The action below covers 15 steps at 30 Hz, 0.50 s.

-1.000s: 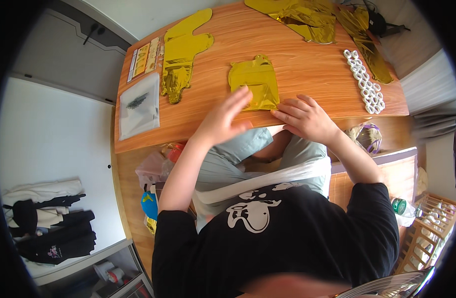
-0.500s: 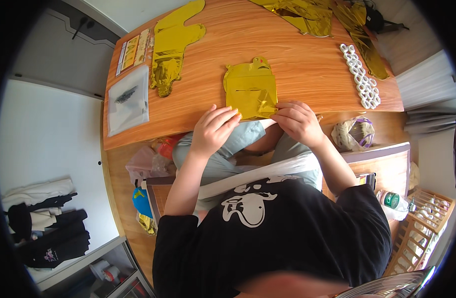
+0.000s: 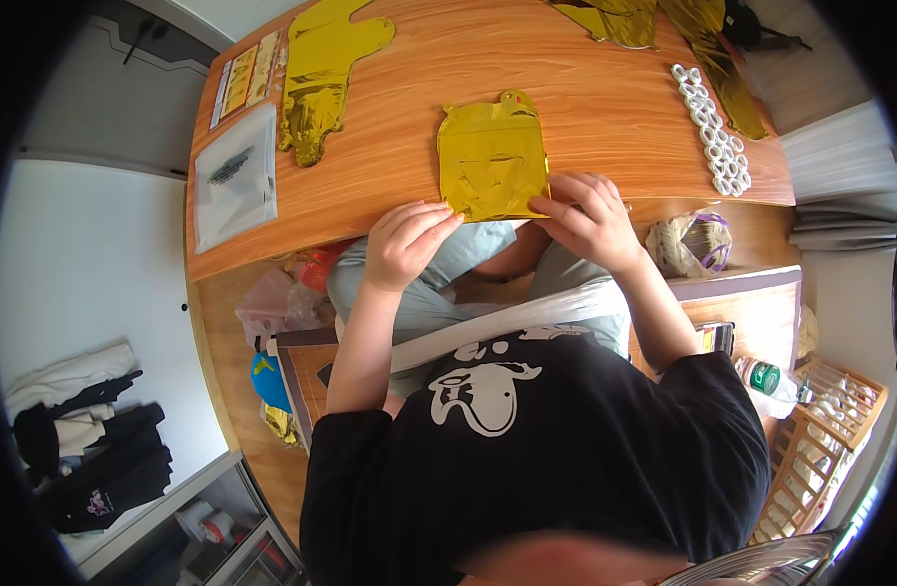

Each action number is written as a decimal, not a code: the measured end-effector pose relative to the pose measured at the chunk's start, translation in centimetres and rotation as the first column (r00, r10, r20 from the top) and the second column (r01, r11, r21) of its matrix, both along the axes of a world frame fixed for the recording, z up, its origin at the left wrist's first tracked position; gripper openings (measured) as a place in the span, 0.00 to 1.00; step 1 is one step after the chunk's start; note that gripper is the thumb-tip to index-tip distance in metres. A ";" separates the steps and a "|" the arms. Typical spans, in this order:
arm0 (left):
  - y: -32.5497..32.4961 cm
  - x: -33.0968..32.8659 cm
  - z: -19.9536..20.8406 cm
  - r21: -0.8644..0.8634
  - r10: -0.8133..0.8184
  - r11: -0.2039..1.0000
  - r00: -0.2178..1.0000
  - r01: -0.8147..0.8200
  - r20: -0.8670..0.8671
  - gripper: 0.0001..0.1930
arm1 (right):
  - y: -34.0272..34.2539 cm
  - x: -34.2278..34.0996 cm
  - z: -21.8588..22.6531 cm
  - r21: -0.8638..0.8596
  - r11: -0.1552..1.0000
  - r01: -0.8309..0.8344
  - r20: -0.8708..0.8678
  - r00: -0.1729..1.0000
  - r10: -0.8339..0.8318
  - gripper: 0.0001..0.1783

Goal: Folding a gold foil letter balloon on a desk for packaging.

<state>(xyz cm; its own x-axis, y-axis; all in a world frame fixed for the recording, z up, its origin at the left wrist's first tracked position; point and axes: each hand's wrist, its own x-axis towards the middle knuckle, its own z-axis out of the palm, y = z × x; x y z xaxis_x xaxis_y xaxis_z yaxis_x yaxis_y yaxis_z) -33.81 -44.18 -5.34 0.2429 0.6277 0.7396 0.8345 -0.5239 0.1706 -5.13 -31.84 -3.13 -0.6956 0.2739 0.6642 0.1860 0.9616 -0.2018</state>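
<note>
A folded gold foil balloon (image 3: 492, 156) lies flat on the wooden table (image 3: 390, 146), at its near edge in front of me. It is roughly square, with creases across it and rounded bumps along its far side. My left hand (image 3: 405, 246) pinches its near left corner between thumb and fingers. At the near right corner, my right hand (image 3: 593, 223) grips the foil, with fingertips on top of its edge. A longer gold foil balloon (image 3: 329, 63), partly unfolded, rests to the left, beyond my left hand.
More gold foil (image 3: 615, 21) lies at the far right, with a dark strip of it (image 3: 717, 73) beside. White rings (image 3: 712, 132) line the right side. Clear plastic packets (image 3: 235, 181) and a printed card (image 3: 245, 83) lie left. A bottle (image 3: 769, 377) and wooden crate (image 3: 830, 410) stand lower right.
The foil's near part looks flatter, and the loose shiny fold at its lower right has spread out. Both hands remain at its near corners. The whole view has shifted slightly.
</note>
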 end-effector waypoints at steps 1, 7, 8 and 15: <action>-0.1 0.1 -0.1 -0.003 0.010 1.000 1.000 -0.010 -0.004 0.10 | 0.1 -0.2 0.3 0.035 0.998 0.050 0.027 0.998 -0.051 0.23; -0.3 0.4 -0.5 0.035 0.016 0.999 0.999 -0.017 0.031 0.11 | 0.8 0.3 0.1 0.062 0.998 0.019 0.056 0.998 -0.022 0.22; -0.3 0.5 -0.3 0.041 0.004 0.999 0.997 -0.007 0.079 0.11 | 0.8 0.3 0.3 0.059 0.998 -0.014 0.044 0.999 0.012 0.21; 0.1 1.1 4.4 0.053 -0.156 0.988 0.879 0.148 0.450 0.16 | 0.0 0.3 4.8 -0.160 0.987 0.006 0.040 0.999 0.000 0.23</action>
